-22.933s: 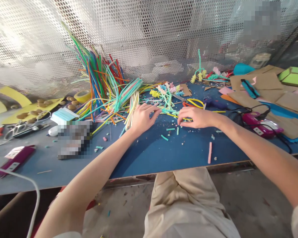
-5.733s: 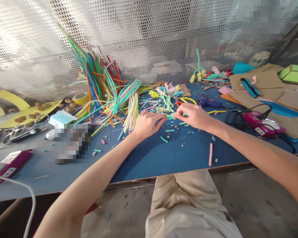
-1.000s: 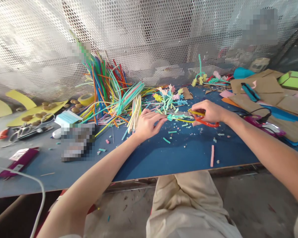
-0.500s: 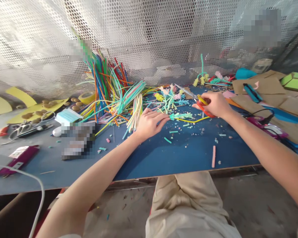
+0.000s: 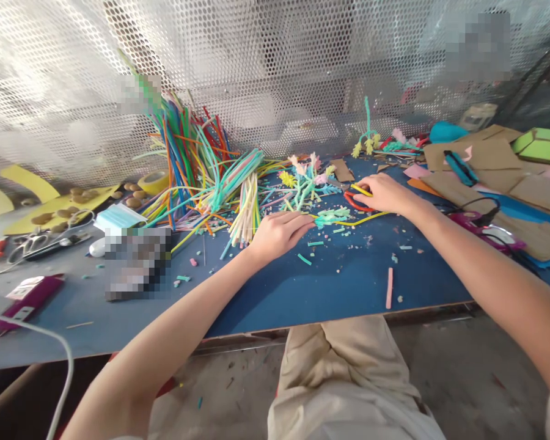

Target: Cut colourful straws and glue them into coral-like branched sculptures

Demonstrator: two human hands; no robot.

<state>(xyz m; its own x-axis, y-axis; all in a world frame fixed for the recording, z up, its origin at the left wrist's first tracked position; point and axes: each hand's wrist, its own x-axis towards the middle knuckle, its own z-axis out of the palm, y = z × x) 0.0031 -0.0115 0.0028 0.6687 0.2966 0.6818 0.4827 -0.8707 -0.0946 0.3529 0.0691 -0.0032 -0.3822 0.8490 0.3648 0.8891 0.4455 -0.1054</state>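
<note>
My left hand (image 5: 282,235) is closed, its fingertips pinching a mint-green pipe cleaner piece (image 5: 332,216) just above the blue tabletop. A yellow pipe cleaner (image 5: 360,221) curves out from beside that piece, passing under my right wrist. My right hand (image 5: 379,192) grips the scissors (image 5: 352,201) by their red and yellow handles. The blades lie low, pointing left towards a branching green pipe cleaner stem (image 5: 308,186) with pink and yellow tufts, and are partly hard to make out. Small cut bits (image 5: 315,244) are scattered around both hands.
A large bundle of coloured pipe cleaners (image 5: 178,159) stands behind my left hand against the perforated metal screen (image 5: 266,73). To the left are a yellow tape roll (image 5: 154,182) and a face mask packet (image 5: 119,218). Brown card pieces (image 5: 499,189) and a purple device (image 5: 470,221) lie right.
The scissors have come down from a raised position, so their blades now lie low over the table. My left hand stays on the mint-green piece. The view has shifted slightly.
</note>
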